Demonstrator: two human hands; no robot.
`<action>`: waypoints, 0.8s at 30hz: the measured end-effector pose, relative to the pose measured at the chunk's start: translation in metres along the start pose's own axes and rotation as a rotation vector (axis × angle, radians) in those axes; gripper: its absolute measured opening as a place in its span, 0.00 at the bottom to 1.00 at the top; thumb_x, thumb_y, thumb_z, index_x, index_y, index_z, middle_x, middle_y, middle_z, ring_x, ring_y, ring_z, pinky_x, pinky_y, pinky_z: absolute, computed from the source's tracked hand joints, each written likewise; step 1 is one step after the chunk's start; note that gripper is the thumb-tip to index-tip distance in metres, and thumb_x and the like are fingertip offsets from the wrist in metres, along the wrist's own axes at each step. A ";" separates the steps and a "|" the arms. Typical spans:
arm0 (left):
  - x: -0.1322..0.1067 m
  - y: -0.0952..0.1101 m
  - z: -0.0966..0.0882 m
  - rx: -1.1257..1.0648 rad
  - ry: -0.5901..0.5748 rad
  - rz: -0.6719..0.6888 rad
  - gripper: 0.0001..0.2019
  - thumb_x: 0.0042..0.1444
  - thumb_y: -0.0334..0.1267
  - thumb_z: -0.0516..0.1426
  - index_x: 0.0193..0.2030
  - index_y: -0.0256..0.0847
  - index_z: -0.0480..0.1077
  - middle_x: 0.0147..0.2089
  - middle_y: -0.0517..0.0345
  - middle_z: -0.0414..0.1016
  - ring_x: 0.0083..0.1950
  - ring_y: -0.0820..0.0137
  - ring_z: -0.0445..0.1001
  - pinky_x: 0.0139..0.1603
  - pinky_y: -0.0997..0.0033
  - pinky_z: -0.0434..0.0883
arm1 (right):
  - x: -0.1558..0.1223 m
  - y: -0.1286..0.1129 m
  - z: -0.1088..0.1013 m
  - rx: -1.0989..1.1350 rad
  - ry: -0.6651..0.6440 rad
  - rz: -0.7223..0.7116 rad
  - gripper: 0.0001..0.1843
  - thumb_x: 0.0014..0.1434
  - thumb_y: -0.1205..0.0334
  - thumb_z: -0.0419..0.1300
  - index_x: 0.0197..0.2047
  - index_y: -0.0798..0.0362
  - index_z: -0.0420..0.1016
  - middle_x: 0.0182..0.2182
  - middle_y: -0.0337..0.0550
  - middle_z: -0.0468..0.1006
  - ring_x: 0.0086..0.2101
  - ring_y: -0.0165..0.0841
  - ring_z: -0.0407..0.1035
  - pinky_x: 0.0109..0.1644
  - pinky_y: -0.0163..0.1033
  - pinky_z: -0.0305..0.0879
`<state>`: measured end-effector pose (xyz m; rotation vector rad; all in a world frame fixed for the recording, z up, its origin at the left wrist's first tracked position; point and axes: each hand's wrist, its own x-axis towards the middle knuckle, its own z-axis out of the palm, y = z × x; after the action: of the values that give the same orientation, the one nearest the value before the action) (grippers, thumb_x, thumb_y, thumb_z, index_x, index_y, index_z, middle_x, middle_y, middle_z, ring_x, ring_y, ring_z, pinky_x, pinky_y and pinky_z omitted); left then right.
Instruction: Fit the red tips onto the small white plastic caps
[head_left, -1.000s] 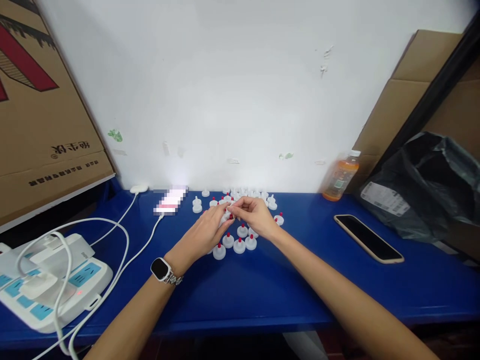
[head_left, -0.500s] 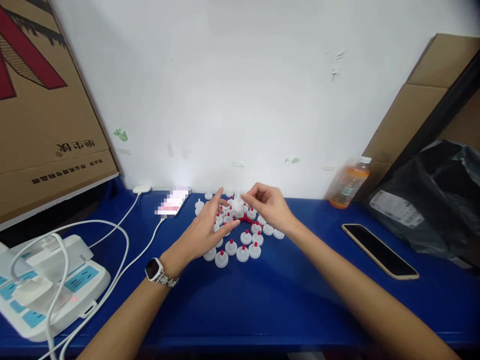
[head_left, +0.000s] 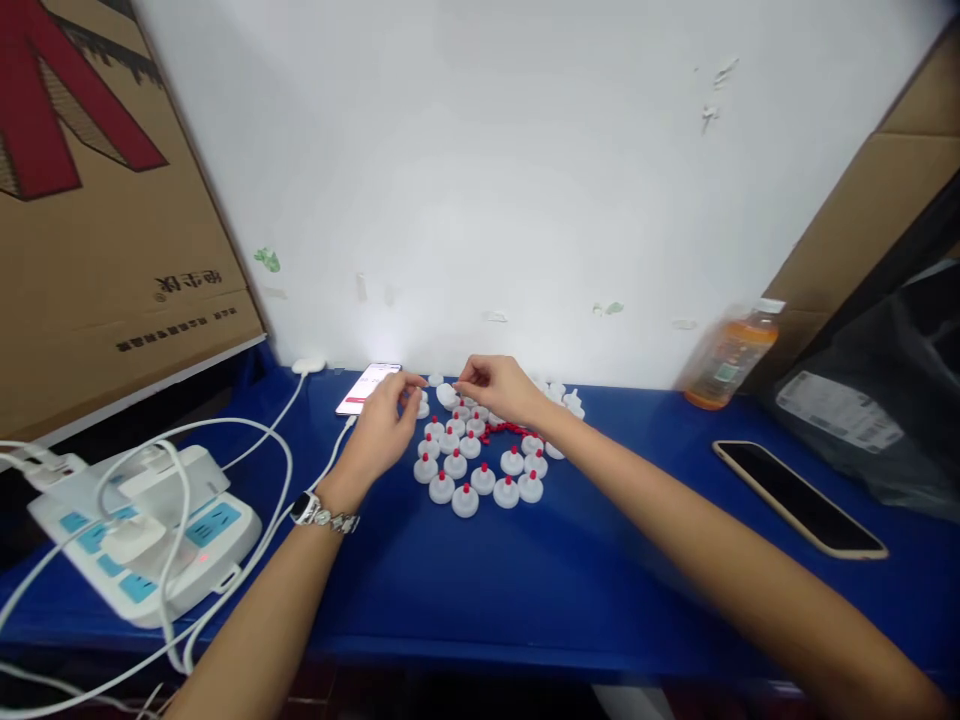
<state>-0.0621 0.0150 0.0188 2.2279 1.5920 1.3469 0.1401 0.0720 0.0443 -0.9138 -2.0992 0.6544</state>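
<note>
R hand pinches a white cap at 12 o'clock of the cap rows. L hand at 10, fingers curled; can't tell if holding. A wrist bump could tip the rows.

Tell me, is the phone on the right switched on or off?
Off, it seems: the phone lies face up, its screen plain black.

Bright, even indoor light. White wall washed out; glare patch above the lit phone. Faint soft shadows on blue table. White caps fairly sharp. Orange bottle smeared by motion blur. Fisheye bending at edges; corners darker.
</note>
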 end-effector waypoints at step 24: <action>-0.009 -0.030 -0.001 0.263 -0.092 -0.144 0.14 0.63 0.42 0.55 0.52 0.37 0.67 0.51 0.44 0.70 0.53 0.56 0.71 0.52 0.55 0.70 | 0.054 -0.003 0.054 -0.385 -0.197 -0.071 0.06 0.58 0.61 0.62 0.35 0.54 0.78 0.29 0.40 0.79 0.30 0.30 0.69 0.35 0.35 0.58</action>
<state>-0.0847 0.0210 -0.0021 2.2212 1.9515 1.0358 0.0706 0.1033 0.0373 -1.0072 -2.4755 0.3164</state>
